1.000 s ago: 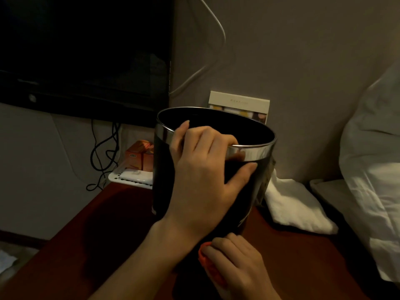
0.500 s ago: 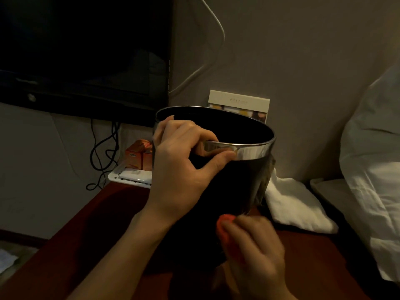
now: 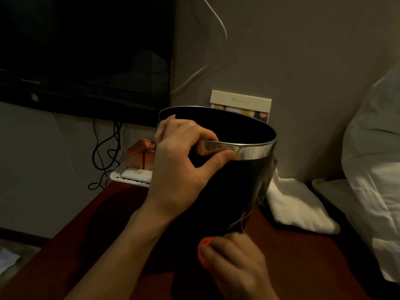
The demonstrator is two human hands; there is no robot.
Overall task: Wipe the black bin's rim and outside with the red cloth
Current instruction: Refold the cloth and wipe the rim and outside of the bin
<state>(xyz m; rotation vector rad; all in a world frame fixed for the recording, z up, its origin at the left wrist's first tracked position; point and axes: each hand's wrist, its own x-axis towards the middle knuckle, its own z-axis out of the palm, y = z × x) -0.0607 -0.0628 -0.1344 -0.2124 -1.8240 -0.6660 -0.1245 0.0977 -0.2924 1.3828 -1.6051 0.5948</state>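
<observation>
While the left hand (image 3: 179, 167) grips the black bin (image 3: 242, 185), the right hand (image 3: 236, 265) (blurred) holds the red cloth (image 3: 203, 245) over the dark-red table (image 3: 303, 256).

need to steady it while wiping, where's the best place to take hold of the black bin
Grip the black bin at its silver rim, coming from above on the near side, as the left hand does: the open top lets fingers hook inside, thumb outside. That leaves the wall free for the right hand with the red cloth.
</observation>
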